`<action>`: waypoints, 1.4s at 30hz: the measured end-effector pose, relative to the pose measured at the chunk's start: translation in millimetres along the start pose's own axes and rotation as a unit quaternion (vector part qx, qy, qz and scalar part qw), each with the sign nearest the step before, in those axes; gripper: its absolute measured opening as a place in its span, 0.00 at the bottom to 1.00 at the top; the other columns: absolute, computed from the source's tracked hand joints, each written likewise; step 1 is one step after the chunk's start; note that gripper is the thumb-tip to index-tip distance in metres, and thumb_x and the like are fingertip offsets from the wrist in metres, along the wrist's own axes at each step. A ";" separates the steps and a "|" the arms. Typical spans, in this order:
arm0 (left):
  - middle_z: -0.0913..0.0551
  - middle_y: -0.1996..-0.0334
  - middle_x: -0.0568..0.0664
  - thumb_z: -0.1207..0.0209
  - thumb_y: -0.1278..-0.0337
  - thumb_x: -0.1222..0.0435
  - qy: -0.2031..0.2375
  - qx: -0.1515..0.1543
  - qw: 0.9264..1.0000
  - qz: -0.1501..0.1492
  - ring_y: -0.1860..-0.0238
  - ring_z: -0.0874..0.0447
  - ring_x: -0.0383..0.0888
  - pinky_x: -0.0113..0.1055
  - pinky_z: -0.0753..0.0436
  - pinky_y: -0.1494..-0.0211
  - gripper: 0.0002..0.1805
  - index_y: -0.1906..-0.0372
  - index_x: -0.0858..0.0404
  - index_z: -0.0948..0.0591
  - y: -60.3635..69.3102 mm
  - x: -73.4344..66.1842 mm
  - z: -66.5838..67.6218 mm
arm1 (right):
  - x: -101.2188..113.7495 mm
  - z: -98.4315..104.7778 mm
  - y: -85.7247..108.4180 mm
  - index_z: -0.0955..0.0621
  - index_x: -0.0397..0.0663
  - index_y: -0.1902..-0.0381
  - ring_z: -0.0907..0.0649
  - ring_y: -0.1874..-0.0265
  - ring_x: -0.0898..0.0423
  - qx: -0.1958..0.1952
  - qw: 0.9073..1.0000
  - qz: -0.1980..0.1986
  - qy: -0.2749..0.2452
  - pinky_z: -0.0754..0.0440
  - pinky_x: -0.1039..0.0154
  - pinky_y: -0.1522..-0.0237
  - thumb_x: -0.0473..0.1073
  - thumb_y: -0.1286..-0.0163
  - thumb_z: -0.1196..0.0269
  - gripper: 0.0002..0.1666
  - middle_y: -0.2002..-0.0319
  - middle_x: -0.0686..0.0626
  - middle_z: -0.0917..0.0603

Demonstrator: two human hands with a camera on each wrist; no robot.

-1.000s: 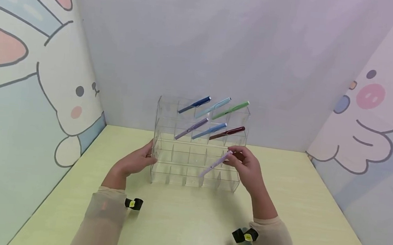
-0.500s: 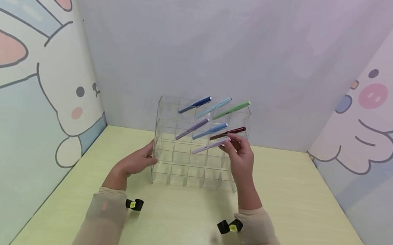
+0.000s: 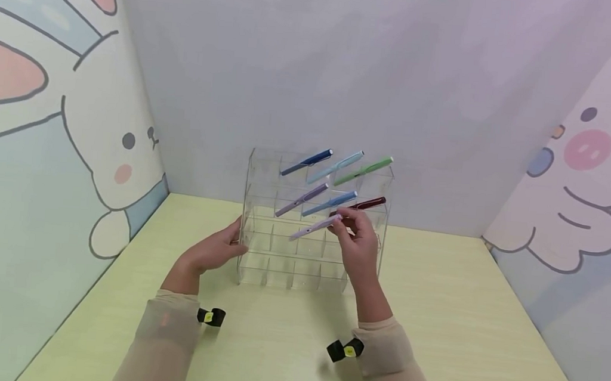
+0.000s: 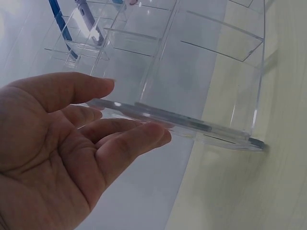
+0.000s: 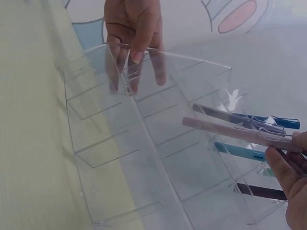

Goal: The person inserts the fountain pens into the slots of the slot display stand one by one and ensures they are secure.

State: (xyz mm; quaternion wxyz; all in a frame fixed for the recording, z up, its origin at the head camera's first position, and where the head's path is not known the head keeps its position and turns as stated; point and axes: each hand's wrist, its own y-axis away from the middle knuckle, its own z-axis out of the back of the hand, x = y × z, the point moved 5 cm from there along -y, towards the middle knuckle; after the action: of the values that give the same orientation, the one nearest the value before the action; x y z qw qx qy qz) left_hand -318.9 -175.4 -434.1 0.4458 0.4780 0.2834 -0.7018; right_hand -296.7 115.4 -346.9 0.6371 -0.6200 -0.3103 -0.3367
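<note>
A clear stepped pen rack (image 3: 293, 272) with several compartments per tier stands on the table. My left hand (image 3: 214, 250) grips its left side panel, thumb on one face and fingers on the other, as the left wrist view shows. Between thumb and fingertips my right hand (image 3: 357, 242) pinches a pale lilac pen (image 3: 313, 228) near its capped end. The pen slants down to the left, in front of the third tier. Whether its tip touches the rack I cannot tell. Behind the right fingers, a dark red pen (image 3: 373, 203) is partly hidden.
On the top tier lean a dark blue pen (image 3: 308, 162), a light blue pen (image 3: 335, 167) and a green pen (image 3: 364, 171). The tier below holds a purple pen (image 3: 302, 200) and a blue pen (image 3: 330, 204) beside the dark red one. A grey wall (image 3: 315, 65) rises behind.
My right hand has moved left and upward with the lilac pen, whose slant is now flatter. The left hand keeps its grip on the rack. A teal object by the right wrist has left view.
</note>
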 end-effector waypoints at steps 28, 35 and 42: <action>0.63 0.20 0.46 0.50 0.28 0.65 -0.007 -0.004 1.000 0.012 0.22 0.55 0.60 0.60 0.44 0.27 0.46 0.21 0.42 0.66 2.8 -0.3 -0.8 | -38.0 -19.0 11.0 0.18 0.47 0.48 0.15 0.52 0.54 0.080 0.988 -0.047 0.123 0.15 0.64 0.55 0.44 0.29 0.38 0.14 0.53 0.47 0.17; 0.64 0.20 0.49 0.50 0.28 0.66 -0.004 -0.001 1.000 0.007 0.23 0.55 0.60 0.59 0.44 0.26 0.45 0.22 0.40 0.66 2.2 -0.7 -2.0 | -28.8 2.9 3.6 0.21 0.49 0.42 0.16 0.48 0.54 0.080 0.987 -0.038 0.131 0.17 0.60 0.49 0.48 0.29 0.39 0.20 0.47 0.48 0.17; 0.63 0.20 0.50 0.50 0.28 0.65 -0.005 -0.002 1.000 0.015 0.23 0.53 0.60 0.59 0.44 0.26 0.46 0.22 0.40 0.65 1.4 0.8 -0.3 | -16.7 41.1 2.6 0.23 0.47 0.40 0.15 0.50 0.54 0.067 0.984 -0.041 0.158 0.19 0.71 0.51 0.48 0.29 0.39 0.22 0.45 0.45 0.18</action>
State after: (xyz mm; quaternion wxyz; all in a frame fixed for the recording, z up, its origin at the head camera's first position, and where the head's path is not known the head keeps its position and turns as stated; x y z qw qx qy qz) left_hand -317.6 -176.1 -434.9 0.4585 0.4781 0.2754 -0.6967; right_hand -303.4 157.2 -360.5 0.7038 -0.5017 -0.2528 -0.4348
